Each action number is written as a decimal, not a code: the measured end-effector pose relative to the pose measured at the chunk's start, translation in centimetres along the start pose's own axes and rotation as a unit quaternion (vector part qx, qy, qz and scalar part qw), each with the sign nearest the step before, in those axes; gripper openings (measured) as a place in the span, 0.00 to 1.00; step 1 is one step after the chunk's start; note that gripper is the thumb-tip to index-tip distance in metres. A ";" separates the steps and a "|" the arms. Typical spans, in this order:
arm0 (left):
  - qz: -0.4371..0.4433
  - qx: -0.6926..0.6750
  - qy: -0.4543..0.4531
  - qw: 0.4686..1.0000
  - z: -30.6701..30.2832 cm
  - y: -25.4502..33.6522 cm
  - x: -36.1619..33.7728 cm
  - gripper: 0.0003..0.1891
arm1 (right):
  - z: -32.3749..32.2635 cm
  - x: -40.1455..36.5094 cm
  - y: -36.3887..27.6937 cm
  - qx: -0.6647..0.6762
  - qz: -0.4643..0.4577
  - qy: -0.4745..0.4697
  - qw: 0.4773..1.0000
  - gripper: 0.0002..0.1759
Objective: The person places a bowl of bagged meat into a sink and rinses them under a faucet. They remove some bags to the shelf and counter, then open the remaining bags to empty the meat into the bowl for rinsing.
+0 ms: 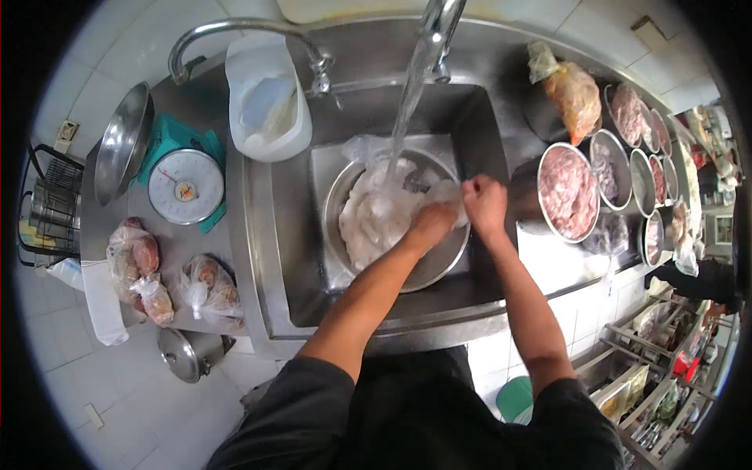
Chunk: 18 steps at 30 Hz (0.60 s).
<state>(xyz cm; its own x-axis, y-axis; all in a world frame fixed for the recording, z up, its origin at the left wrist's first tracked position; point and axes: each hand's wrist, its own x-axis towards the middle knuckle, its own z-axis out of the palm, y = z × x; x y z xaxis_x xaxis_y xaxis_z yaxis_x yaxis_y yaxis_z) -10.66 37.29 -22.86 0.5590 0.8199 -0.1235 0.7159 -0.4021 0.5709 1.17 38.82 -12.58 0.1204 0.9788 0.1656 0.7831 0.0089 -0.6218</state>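
Observation:
A round metal bowl (330, 231) sits in the steel sink, holding pale whitish pieces (372, 215) in water. Tap water (403, 110) pours into it from above. My left hand (435, 222) is inside the bowl on the right, with its fingers curled down and what they grip hidden. By the bowl's right rim, my right hand (486, 202) is closed in a fist against the edge of a whitish translucent piece (448, 193) that stretches between both hands. Clear plastic (366, 147) lies at the bowl's far edge.
The sink (301, 282) has a second faucet (235, 25) and a white cut-open jug (268, 98) at its left. Further left are a scale (186, 188), a steel basin (125, 145) and bagged meat (133, 254). Several metal containers of meat (568, 192) line the right counter.

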 end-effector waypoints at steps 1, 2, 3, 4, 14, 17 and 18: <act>0.019 -0.018 0.046 0.999 0.5 0.3 -1.6 0.15 | 0.5 -0.4 0.9 -0.030 0.013 -0.013 0.999 0.10; 0.038 -0.038 0.086 0.995 0.8 0.5 -2.3 0.15 | 0.4 -1.1 1.6 -0.052 0.040 -0.055 0.996 0.10; 0.003 -0.042 0.133 0.990 1.3 1.0 -2.0 0.15 | 0.6 -1.8 2.5 -0.041 0.055 -0.069 0.995 0.11; -0.034 -0.048 0.175 0.983 2.1 1.7 -2.1 0.15 | 0.9 -2.8 3.6 -0.029 0.072 -0.087 0.993 0.13; -0.104 0.056 0.107 0.987 4.5 3.3 -1.9 0.07 | 2.6 -6.0 6.6 -0.022 0.102 -0.190 0.976 0.22; -0.020 0.020 0.109 0.994 2.9 2.8 -1.6 0.07 | 2.0 -6.1 6.2 -0.031 0.125 -0.213 0.969 0.14; 0.019 0.004 0.111 0.994 2.5 2.6 -1.6 0.07 | 2.0 -6.2 6.1 -0.036 0.135 -0.221 0.965 0.15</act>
<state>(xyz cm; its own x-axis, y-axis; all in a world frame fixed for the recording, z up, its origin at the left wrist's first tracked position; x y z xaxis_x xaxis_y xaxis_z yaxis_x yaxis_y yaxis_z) -8.71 33.90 -23.18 0.4805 0.8732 0.0816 0.6992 -0.4375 0.5654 3.99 33.25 -18.95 0.0659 0.9355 -0.3473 0.8023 -0.2566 -0.5390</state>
